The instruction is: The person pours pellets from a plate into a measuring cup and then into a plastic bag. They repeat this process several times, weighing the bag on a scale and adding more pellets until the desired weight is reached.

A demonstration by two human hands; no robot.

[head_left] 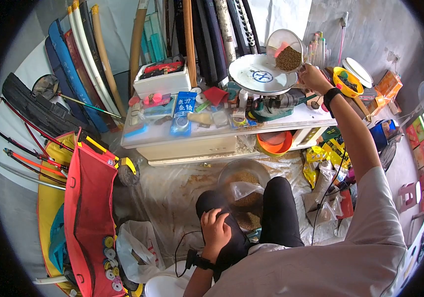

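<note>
My right hand (315,79) is closed on a clear plastic cup (282,38) tilted at the right rim of a white scale pan (251,69). Brown pellets (288,60) lie in the cup, along with something pink. A blue mark sits in the middle of the pan, and I see no pellets on its visible part. Under the pan stands the dark green scale base (270,110). My left hand (216,228) rests on my left thigh, fingers apart, holding nothing. Between my legs is a metal basin (226,172) of brown pellets, with a clear plastic bag (246,190) in it.
The white counter (142,141) carries a blue packet (184,106), a white foam box (160,86) and a yellow bowl (346,85). Tall rod cases (212,44) lean behind. A red bag (91,213) stands at left, yellow packets (328,156) at right. An orange basin (275,146) sits under the counter.
</note>
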